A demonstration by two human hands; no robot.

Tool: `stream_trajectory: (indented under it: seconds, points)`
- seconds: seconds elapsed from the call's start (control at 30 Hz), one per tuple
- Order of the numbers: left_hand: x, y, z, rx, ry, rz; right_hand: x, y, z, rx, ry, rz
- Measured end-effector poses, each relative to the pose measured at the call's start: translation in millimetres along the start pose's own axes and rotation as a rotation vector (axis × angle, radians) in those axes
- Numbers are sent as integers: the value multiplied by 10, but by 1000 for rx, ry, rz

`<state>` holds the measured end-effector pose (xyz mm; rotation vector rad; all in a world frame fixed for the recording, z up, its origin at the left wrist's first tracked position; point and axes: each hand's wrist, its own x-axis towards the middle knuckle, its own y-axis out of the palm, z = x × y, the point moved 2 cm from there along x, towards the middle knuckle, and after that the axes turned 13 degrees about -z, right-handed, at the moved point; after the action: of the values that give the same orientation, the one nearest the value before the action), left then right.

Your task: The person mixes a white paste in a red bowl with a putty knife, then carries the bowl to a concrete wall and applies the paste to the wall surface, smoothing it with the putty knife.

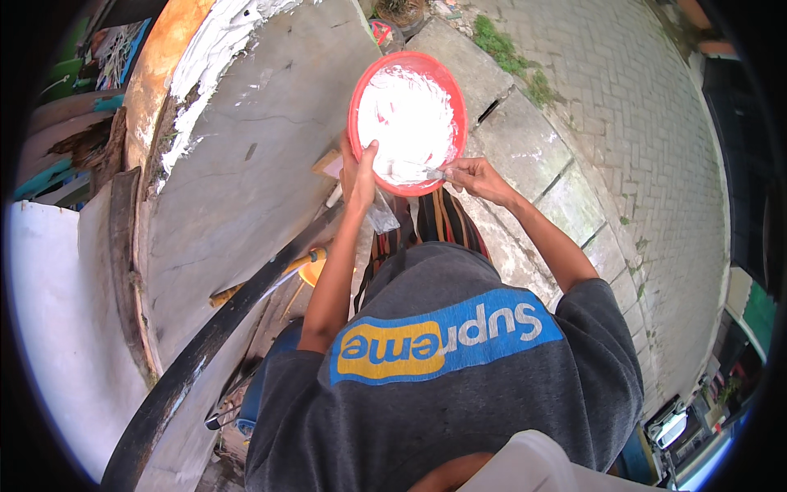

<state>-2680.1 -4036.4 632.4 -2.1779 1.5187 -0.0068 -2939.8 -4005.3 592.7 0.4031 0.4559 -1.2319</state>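
A red plastic bowl (pixel 461 107) is held out in front of me, tilted so its inside shows. Thick white paste (pixel 407 111), very bright in the light, coats its bottom and sides. My left hand (pixel 359 174) grips the near left rim, thumb over the edge, the other fingers mostly hidden beneath. Into the near right part of the bowl reaches a putty knife (pixel 434 174), its blade in the paste. The fingers of my right hand (pixel 478 179) are closed round its handle. Just below my left hand a flat grey blade (pixel 383 216) shows; what supports it is unclear.
A grey wall (pixel 246 139) stands on the left, white paste smeared along its upper edge (pixel 205 74). A curved black pipe (pixel 205 348) crosses the lower left, near an orange container (pixel 312 269). Concrete slabs (pixel 525 135) and a paved lane (pixel 648 156) lie right.
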Motion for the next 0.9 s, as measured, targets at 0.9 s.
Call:
stream_trajectory:
  seconds: [0.9]
  points:
    - [124, -77, 566, -479, -413, 5, 910, 890, 2613, 352, -978, -740]
